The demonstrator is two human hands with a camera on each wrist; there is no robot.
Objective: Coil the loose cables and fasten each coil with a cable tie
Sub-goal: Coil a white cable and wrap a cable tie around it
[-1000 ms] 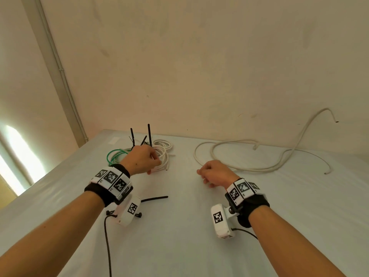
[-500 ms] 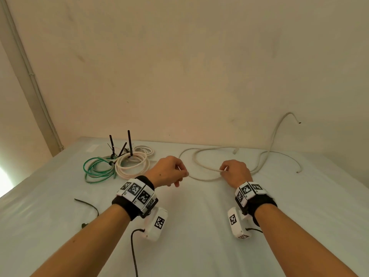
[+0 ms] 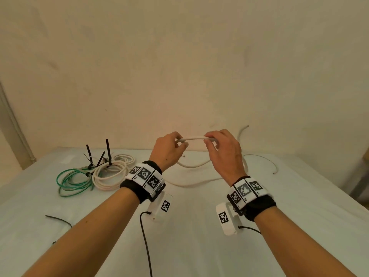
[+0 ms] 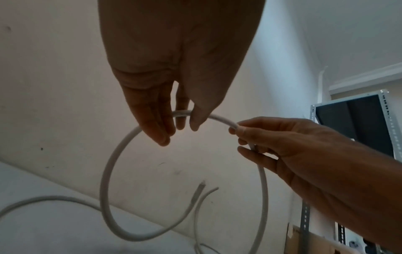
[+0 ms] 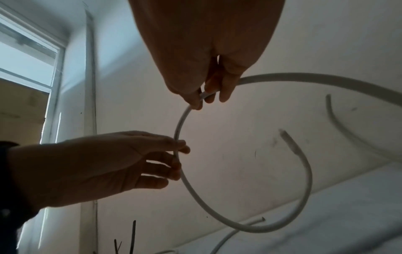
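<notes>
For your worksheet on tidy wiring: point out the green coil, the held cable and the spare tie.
green coil (image 3: 69, 179), head view, its left loops.
held cable (image 3: 192, 138), head view, the span between both hands.
spare tie (image 3: 59, 219), head view, its middle.

Two hands are in view, the left hand (image 3: 167, 149) and the right hand (image 3: 224, 151). Three cables show: one loose white cable (image 3: 194, 138), one coiled white cable (image 3: 108, 174) and one coiled green cable (image 3: 69, 179). One loose black cable tie (image 3: 59, 219) lies on the one table (image 3: 189, 246).
</notes>
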